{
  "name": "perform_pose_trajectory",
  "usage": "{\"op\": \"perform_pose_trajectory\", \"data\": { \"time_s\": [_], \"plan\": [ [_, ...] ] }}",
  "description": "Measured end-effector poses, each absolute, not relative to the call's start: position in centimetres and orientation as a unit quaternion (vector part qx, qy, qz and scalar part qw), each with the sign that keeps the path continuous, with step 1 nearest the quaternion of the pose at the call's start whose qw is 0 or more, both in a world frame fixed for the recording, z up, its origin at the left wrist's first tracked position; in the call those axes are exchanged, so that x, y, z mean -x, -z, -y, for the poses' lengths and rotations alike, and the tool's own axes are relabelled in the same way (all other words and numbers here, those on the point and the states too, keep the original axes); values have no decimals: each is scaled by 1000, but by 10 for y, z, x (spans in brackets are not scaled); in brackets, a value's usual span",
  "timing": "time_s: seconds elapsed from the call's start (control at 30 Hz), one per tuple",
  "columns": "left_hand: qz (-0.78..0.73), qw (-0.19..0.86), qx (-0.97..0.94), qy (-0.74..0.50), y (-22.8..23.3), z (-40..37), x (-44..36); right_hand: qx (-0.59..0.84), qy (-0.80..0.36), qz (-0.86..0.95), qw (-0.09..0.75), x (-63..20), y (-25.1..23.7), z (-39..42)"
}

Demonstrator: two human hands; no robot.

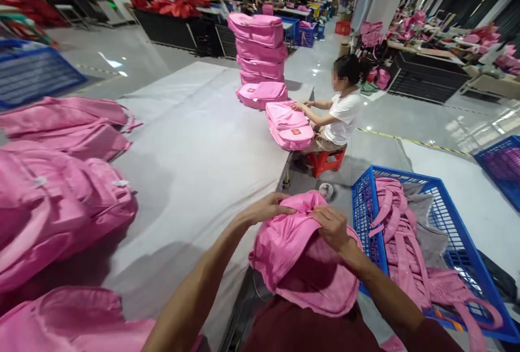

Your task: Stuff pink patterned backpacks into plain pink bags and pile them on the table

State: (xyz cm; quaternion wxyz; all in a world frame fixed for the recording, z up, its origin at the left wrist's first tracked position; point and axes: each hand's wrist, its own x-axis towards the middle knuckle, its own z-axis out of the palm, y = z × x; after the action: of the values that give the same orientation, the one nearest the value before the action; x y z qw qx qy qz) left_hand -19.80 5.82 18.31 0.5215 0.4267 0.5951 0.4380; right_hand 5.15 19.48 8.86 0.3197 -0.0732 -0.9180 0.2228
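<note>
- Over the lap, head view: a pink bag (300, 254) is held up in front of the person, off the bench (195, 178), crumpled and seemingly inside out.
- Left hand (266, 210) pinches the top fold, fingers closed on the fabric; right hand (333, 226) clamps the same fold just beside it.
- The cloth looks thin, light and limp, likely a little slick; it sags between grips, so seams or the bunched edge give the surest hold.
- Right of it, a blue crate (459, 243) holds more pink pieces; finished bags (60, 206) lie on the bench at left.
- Farther off, a seated co-worker (341, 108) handles another bag (289, 125).
</note>
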Motion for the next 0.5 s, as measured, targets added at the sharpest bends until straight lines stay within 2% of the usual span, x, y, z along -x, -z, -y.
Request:
{"op": "perform_pose_trajectory", "data": {
  "time_s": [0.07,0.17,0.3,0.4,0.5],
  "plan": [
    [-619,462,-438,-460,-155,-76,177,140,-195,914,326,-80,-75,-204],
    [-687,309,-456,-474,-113,-87,131,231,-151,894,354,-112,-67,-221],
    [-727,146,-562,-365,-67,-95,87,311,-91,875,360,-120,-68,-249],
    [-737,126,-578,-327,-40,-114,93,331,-96,885,313,-112,-65,-273],
    [-720,158,-579,-348,-28,-139,122,322,-166,899,247,-99,-61,-302]
  ]
}}
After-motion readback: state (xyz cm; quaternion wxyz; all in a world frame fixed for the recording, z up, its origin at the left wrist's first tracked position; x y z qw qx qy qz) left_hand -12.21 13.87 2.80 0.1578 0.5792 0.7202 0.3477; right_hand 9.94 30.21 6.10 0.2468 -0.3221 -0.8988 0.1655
